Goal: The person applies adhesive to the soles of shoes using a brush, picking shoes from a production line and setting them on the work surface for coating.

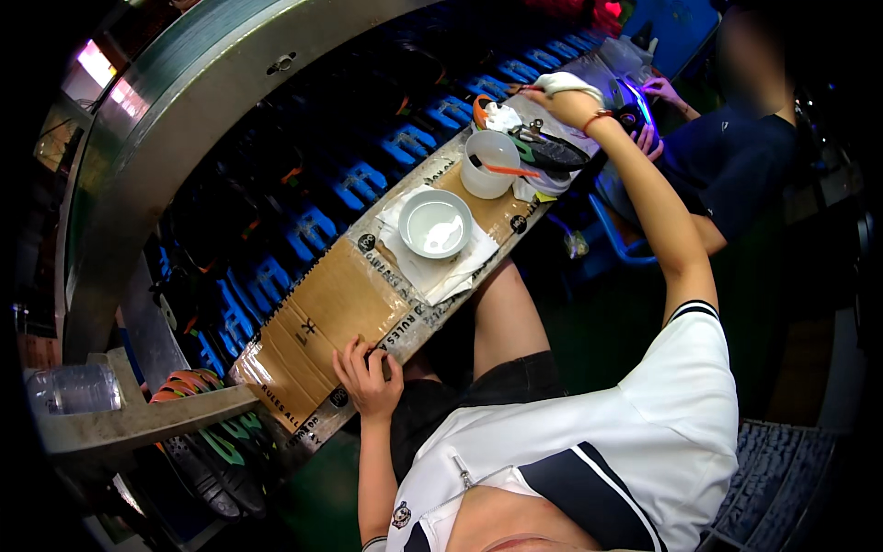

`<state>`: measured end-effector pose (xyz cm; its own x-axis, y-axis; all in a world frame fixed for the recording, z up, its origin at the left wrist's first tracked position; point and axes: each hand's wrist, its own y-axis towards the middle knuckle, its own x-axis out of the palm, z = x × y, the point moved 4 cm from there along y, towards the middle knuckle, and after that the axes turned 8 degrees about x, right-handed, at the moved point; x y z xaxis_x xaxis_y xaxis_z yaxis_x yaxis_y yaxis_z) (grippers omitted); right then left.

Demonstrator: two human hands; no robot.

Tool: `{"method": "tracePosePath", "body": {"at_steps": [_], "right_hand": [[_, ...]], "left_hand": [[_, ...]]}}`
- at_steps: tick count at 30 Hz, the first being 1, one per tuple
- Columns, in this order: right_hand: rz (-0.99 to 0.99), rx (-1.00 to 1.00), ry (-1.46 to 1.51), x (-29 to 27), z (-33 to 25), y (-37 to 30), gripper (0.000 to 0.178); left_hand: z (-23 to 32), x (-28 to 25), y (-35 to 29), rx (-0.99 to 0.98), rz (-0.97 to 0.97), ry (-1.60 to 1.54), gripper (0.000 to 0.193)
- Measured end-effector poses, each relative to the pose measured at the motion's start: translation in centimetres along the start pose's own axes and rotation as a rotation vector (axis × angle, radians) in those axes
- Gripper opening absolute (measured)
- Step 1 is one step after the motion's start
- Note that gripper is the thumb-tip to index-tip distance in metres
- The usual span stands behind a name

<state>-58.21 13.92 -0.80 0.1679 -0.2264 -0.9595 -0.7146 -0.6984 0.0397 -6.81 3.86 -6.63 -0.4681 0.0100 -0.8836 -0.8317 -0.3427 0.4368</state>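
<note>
- One clear plastic box (83, 390) at far left, beside a grey metal ledge (156, 421).
- Below the ledge, partly hidden by it: heap of dark shoes (216, 469) with orange and green trim.
- Along the far side, slanting up to the right: row of blue clamps (311, 232). Too dim to make out more.
- Nearer, on the same slant: cardboard-covered board (359, 294).
- At the board's near edge: left hand (370, 382), fingers loosely bent and spread, resting on cardboard. Nothing seen in its grasp.
- Mid-board: white paper (460, 283), with pale round bowl (434, 224) on top. Bright shine inside; cannot tell how full.
- Just right of the bowl: cloudy plastic cup (487, 184), upright. Orange-handled brush (513, 171) at its mouth, handle jutting right, in neither hand.
- Past the cup, at the board's far right end: dark shoe (559, 155) with green trim, on its own, just below the right wrist.
- Above the shoe: right hand (572, 108), arm at full reach, against white cloth (568, 83). Cannot tell how closed the fingers are, or whether gripping the cloth.
- Progress, judged: bowl, cup and brush set out; shoe within reach. Likely partway through. Cannot tell from this view how much remains on the shoe.
- Far right: co-worker in dark shirt (727, 161), hands at a purple-lit object (641, 103).
</note>
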Motion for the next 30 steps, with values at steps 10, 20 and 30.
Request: {"method": "tracePosePath", "body": {"at_steps": [10,20,30], "right_hand": [[0.038,0.086,0.266,-3.6,3.0,-17.0,0.027],[0.128,0.012,0.257,8.9,-3.2,-16.9,0.030],[0.375,-0.043,0.104,10.0,-2.1,-17.2,0.028]], "left_hand": [[0.3,0.0,0.3,-0.012,-0.012,-0.041,0.013],[0.2,-0.2,0.4,-0.021,-0.016,-0.033,0.014],[0.2,0.0,0.1,-0.038,-0.026,-0.042,0.013]]}}
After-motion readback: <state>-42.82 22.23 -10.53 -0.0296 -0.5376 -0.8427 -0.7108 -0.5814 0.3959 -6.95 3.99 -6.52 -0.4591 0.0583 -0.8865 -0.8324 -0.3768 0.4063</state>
